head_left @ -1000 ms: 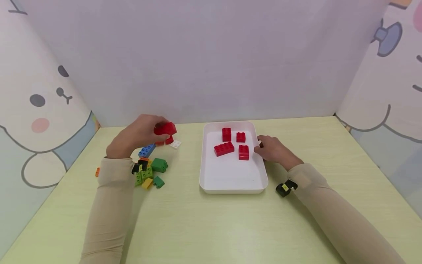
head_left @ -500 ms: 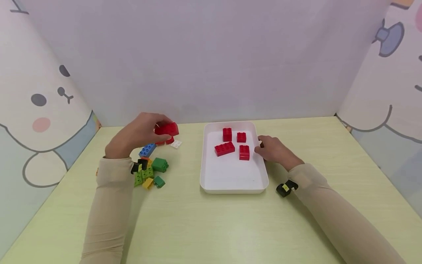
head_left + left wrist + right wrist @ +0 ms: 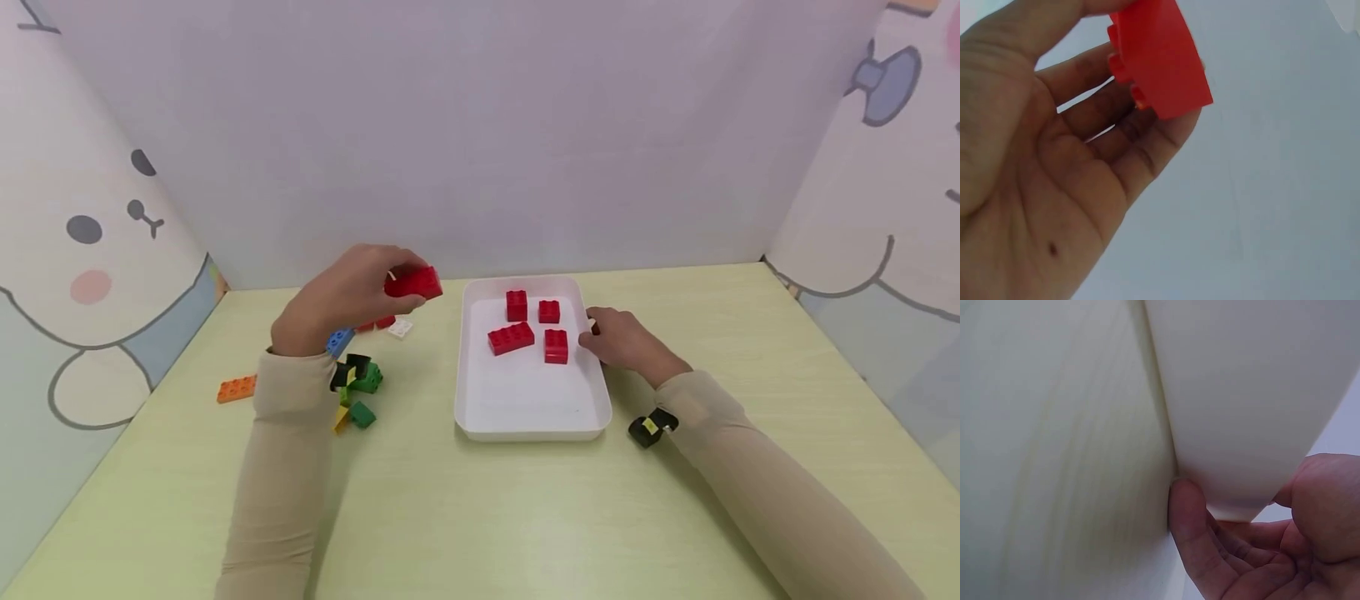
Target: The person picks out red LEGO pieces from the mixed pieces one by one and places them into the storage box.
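My left hand (image 3: 352,287) pinches a red toy building brick (image 3: 416,285) between thumb and fingers, raised between the brick pile and the white tray (image 3: 525,404). In the left wrist view the held brick (image 3: 1163,65) has its studs turned toward the palm. Several red bricks lie apart inside the tray, among them a long one (image 3: 512,338) and a square one (image 3: 549,312). At the tray's right side, my right hand (image 3: 622,340) grips the wall. The right wrist view shows its fingers against the tray's outer wall (image 3: 1247,394), the thumb at the rim.
Left of the tray lie a white brick (image 3: 400,328), red bricks (image 3: 384,322), a blue brick (image 3: 340,340), a dark green brick (image 3: 362,414) and an orange brick (image 3: 237,388). The left forearm hides part of this pile. A pale wall stands behind the table.
My left hand has carried the red brick rightward from above the pile toward the tray. The orange brick at the left now shows more fully. My right hand and the tray stay put.
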The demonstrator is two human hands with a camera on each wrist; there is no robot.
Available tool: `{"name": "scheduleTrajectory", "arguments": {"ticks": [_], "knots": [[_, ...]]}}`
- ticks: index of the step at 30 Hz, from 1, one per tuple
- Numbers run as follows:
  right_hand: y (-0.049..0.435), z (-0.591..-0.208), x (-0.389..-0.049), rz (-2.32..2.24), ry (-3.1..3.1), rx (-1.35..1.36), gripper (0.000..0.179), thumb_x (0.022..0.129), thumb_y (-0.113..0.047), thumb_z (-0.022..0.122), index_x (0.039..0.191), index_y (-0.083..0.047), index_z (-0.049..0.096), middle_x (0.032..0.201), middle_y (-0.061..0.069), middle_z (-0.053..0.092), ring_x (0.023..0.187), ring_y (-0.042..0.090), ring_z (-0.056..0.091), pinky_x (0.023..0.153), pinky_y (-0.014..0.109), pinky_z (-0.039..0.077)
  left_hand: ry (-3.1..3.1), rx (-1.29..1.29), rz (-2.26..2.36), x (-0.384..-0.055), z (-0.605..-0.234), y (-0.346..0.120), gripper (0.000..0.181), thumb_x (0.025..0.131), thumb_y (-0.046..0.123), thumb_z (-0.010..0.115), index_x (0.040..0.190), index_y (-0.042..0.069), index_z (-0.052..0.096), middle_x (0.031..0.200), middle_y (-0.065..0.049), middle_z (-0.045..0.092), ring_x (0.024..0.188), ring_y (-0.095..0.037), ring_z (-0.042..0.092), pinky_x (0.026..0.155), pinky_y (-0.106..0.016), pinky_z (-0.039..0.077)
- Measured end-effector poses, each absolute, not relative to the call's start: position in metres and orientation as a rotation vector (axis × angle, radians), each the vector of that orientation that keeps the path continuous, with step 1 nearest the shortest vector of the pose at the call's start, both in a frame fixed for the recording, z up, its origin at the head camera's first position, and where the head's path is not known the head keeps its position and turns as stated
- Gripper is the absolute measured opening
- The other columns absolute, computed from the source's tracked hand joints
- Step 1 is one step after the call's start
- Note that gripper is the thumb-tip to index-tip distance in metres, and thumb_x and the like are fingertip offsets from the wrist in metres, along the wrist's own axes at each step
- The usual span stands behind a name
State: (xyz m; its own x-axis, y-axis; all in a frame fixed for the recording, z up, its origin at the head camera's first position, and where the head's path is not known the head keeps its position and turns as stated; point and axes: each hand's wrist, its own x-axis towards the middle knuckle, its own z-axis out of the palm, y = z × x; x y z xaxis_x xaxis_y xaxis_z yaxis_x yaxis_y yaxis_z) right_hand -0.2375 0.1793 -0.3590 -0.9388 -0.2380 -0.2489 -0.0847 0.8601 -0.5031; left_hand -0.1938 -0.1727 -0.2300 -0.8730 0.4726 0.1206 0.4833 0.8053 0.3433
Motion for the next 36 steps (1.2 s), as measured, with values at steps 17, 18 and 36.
{"name": "scheduleTrajectory", "arguments": {"ticks": [17, 18, 36], "knots": [[0.188, -0.36, -0.237, -0.724, 2.724, -0.224, 0.061, 0.103, -0.02, 0.051, 0.152, 0.009, 0.031, 0.134, 0.032, 0.053, 0.104, 0.038, 0.059, 0.092, 0.051, 0.054, -2.95, -0.952, -0.623, -0.199, -0.225, -0.116, 0.031, 0.089, 0.011, 0.075, 0.119, 0.013, 0.068, 0.111, 0.001, 0.065, 0.101, -0.017, 0.059, 0.085, -0.032, 0.054], [0.189, -0.36, -0.237, -0.725, 2.721, -0.221, 0.061, 0.103, -0.02, 0.051, 0.152, 0.008, 0.03, 0.134, 0.032, 0.053, 0.104, 0.038, 0.059, 0.092, 0.051, 0.054, -2.953, -0.947, -0.626, -0.199, -0.224, -0.116, 0.031, 0.089, 0.01, 0.075, 0.119, 0.013, 0.068, 0.111, 0.001, 0.065, 0.101, -0.018, 0.059, 0.085, -0.032, 0.054], [0.189, -0.359, -0.236, -0.724, 2.722, -0.211, 0.06, 0.102, -0.02, 0.051, 0.152, 0.007, 0.031, 0.135, 0.031, 0.053, 0.106, 0.038, 0.058, 0.093, 0.051, 0.054, -3.015, -1.042, -0.553, -0.195, -0.218, -0.062, 0.043, 0.088, 0.023, 0.081, 0.127, 0.012, 0.066, 0.117, 0.0, 0.064, 0.104, -0.015, 0.057, 0.084, -0.025, 0.054]]}}
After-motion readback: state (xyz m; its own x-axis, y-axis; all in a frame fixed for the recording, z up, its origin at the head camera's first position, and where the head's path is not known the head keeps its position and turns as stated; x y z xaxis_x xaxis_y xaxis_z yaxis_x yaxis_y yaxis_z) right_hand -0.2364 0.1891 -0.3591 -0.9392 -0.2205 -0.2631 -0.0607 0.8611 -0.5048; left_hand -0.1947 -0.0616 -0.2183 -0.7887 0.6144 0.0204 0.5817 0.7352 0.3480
